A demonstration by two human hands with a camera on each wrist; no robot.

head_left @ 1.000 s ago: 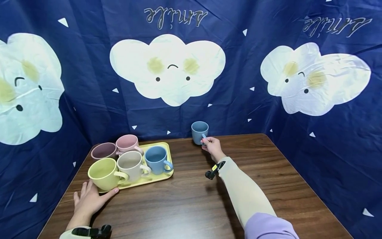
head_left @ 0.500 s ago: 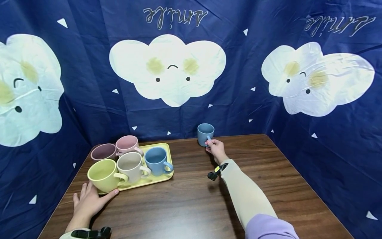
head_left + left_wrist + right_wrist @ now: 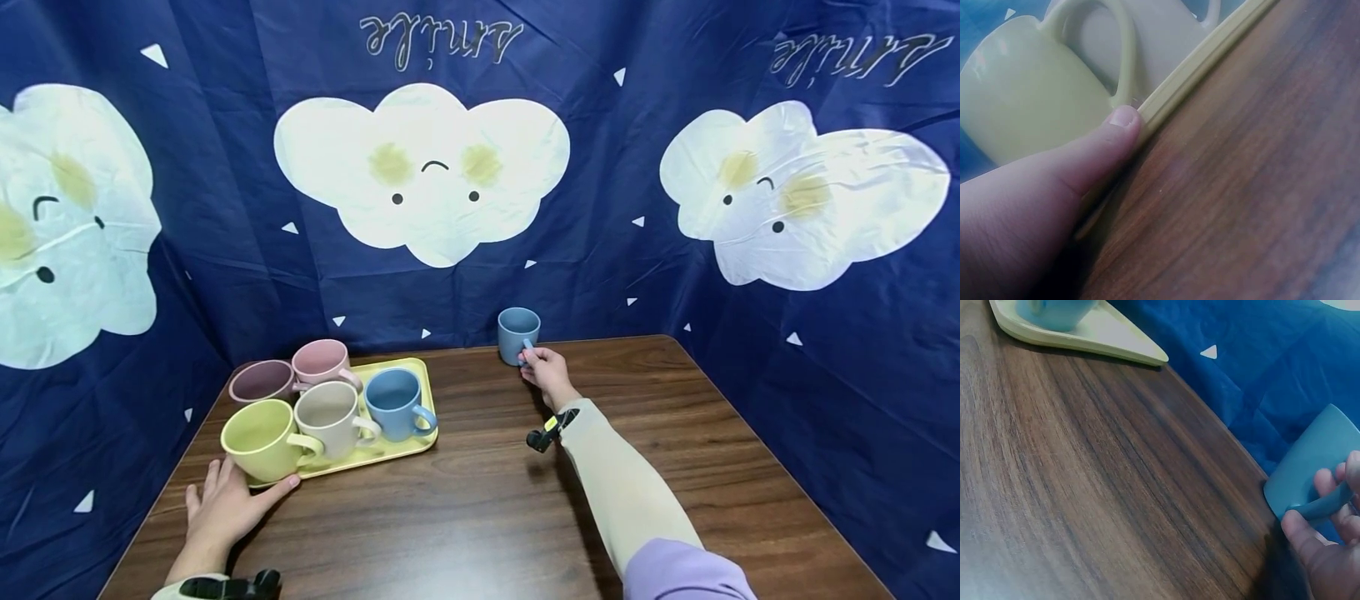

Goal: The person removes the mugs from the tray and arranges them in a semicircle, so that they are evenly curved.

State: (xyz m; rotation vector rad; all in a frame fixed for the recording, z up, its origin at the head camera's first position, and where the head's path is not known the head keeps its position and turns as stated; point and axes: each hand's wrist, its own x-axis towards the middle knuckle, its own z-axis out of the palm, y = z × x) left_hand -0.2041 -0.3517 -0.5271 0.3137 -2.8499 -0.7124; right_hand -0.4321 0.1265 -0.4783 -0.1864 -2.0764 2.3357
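Observation:
At the table's far edge stands a blue-grey mug (image 3: pixel 517 337), upright, its handle toward me. My right hand (image 3: pixel 550 372) holds that handle, fingers curled around it; the right wrist view shows the mug's handle (image 3: pixel 1322 507) in the grip. A yellow tray (image 3: pixel 427 392) lies on the left, carrying a yellow mug (image 3: pixel 262 442), a light grey mug (image 3: pixel 327 417), a blue mug (image 3: pixel 393 404), a pink mug (image 3: pixel 320 360) and a purple mug (image 3: pixel 261 382). My left hand (image 3: pixel 225 510) rests at the tray's near left corner beside the yellow mug, thumb on the rim, fingers extended and partly hidden.
The brown wooden table (image 3: pixel 480 508) spreads across the front and right. A dark blue curtain (image 3: pixel 600 275) with white clouds hangs right behind the table's back edge and along both sides.
My right hand and the blue-grey mug have shifted a little to the right along the far edge, then stayed nearly still. The left hand and the tray have kept their place.

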